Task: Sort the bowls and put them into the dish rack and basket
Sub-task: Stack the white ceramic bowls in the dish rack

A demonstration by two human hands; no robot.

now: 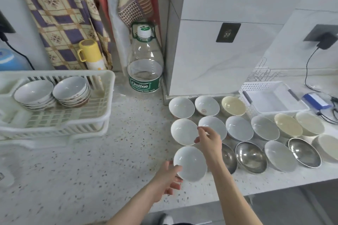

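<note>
Left hand (165,181) has its grip on the near white bowl (190,163) — thumb over the near rim, fingers curled under the base, bowl tilted toward the camera just above the surface (91,170). Right hand (208,140) hovers over the bowl rows, thumb and forefinger brought close together in a loose pinch at the rim gap between two white bowls, second white bowl (184,132) to its left and third white bowl (213,127) behind it; cannot tell whether it actually touches either rim. Remaining bowls sit in three rough rows to the right: white ones at the back, cream bowls (233,105) mixed in, steel bowls (251,157) in the near row. White basket (274,97) stands just behind those rows, near the wall, with a wire rack behind it. Dish rack (102,97) is well apart on the left side of the surface, already carrying two stacks of white bowls (71,90) side by side. Clear water bottle (144,60) stands between rack and bowl rows — against the back corner, next to a yellow-capped flask (90,53).
</note>
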